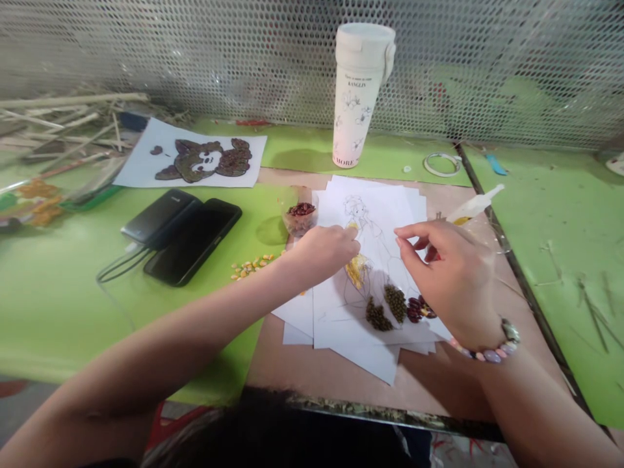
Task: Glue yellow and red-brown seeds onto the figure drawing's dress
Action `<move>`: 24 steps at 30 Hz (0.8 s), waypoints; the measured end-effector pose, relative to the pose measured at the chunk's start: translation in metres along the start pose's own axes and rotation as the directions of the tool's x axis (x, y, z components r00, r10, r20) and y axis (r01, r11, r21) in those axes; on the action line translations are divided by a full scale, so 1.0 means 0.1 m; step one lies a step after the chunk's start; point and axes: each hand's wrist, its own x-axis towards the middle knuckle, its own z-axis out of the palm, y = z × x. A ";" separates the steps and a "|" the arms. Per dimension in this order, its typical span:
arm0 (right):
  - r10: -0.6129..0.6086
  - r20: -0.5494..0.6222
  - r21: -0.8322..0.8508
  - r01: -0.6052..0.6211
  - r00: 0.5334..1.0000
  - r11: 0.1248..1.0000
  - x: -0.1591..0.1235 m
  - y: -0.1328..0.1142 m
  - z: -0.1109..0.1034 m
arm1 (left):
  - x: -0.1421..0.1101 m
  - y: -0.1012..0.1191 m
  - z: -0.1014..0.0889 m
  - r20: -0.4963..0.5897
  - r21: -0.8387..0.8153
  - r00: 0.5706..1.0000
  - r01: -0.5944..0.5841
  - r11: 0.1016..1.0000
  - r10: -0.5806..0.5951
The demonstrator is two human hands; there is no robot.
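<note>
A pencil drawing of a figure on white paper (336, 325) lies before me, partly filled with yellow pieces (358, 268), green beans (395, 302) and dark red beans (414, 309). My left hand (334, 250) is closed over the drawing's upper part, its fingertips beside a small yellow spot; what they pinch is hidden. Just right of the figure, my right hand (446, 273) hovers with thumb and forefinger nearly together. Something dark red shows within its curled fingers, too covered to name. A clear cup of red beans (301, 211) stands behind my left wrist, and corn kernels (251, 266) lie left of it.
Behind the papers stands a tall white tumbler (363, 97). A phone (192, 242) and a cabled power bank (162, 218) lie left, below a finished bean picture (202, 159). A glue bottle (472, 207) and a tape roll (442, 164) are at right; dry stalks (63, 123) lie far left.
</note>
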 end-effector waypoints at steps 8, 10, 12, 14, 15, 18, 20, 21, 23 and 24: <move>-0.009 -0.001 0.004 0.009 1.000 1.000 -0.01 0.00 -0.01 | 0.00 -0.02 0.01 0.005 -0.010 1.000 0.002 1.000 -0.002; -0.008 0.002 0.005 0.008 1.000 1.000 -0.01 0.00 -0.01 | 0.00 -0.03 0.02 0.004 -0.017 1.000 0.009 1.000 -0.009; -0.011 0.004 0.007 0.011 1.000 1.000 -0.01 0.00 -0.01 | -0.01 -0.04 0.03 -0.007 -0.020 1.000 0.018 1.000 -0.019; -0.013 0.007 0.010 0.013 1.000 1.000 -0.01 0.00 -0.01 | -0.02 -0.04 0.04 -0.020 -0.023 1.000 0.016 1.000 -0.016; -0.014 0.007 0.011 0.014 1.000 1.000 -0.01 0.00 -0.01 | -0.02 -0.04 0.04 -0.024 -0.024 1.000 0.011 1.000 -0.012; -0.012 0.005 0.008 0.012 1.000 1.000 -0.01 0.00 0.00 | -0.05 -0.01 0.02 -0.024 -0.018 1.000 0.006 1.000 -0.006; -0.014 0.003 0.004 0.014 1.000 1.000 -0.01 0.00 0.00 | -0.07 0.01 0.00 -0.011 -0.004 1.000 0.008 1.000 -0.008; -0.014 0.003 0.002 0.014 1.000 1.000 -0.01 0.01 0.00 | -0.08 0.03 -0.01 -0.001 0.000 1.000 0.007 1.000 -0.007; -0.016 0.001 0.003 0.016 1.000 1.000 -0.02 0.00 0.00 | -0.08 0.04 -0.02 0.014 0.002 1.000 0.007 1.000 -0.007; -0.017 -0.001 0.005 0.017 1.000 1.000 -0.02 0.00 0.00 | -0.08 0.05 -0.02 0.015 0.000 1.000 0.006 1.000 -0.006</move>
